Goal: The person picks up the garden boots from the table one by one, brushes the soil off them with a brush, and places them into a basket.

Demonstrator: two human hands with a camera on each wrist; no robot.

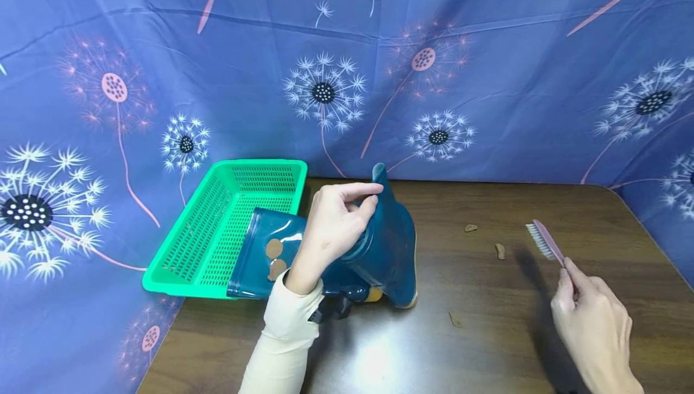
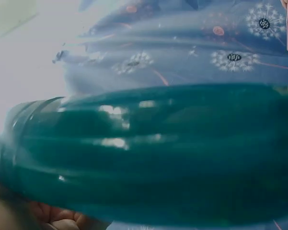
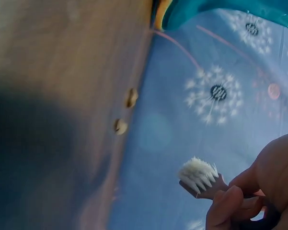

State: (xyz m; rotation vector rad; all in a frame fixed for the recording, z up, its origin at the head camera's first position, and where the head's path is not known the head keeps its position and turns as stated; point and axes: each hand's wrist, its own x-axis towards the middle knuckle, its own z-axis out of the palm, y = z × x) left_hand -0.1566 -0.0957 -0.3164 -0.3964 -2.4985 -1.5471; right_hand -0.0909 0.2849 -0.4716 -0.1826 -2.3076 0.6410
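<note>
My left hand (image 1: 338,222) grips a glossy blue-green rubber boot (image 1: 393,243) by its upper part, over the table. In the left wrist view the boot (image 2: 148,153) fills the lower half, with a few fingers (image 2: 62,220) showing beneath it. A second blue-green boot (image 1: 246,261) lies with its shaft across a green basket's rim; two brown patches (image 1: 275,258) mark it. My right hand (image 1: 593,318) holds a pink brush (image 1: 549,240) by its handle, apart from the boots. Its white bristles (image 3: 197,173) show in the right wrist view.
The green perforated basket (image 1: 184,288) stands at the back left of the brown wooden table (image 1: 434,352). Small brown pieces (image 1: 500,252) lie scattered between the held boot and the brush. A blue cloth (image 1: 244,99) with dandelion prints hangs behind and at both sides.
</note>
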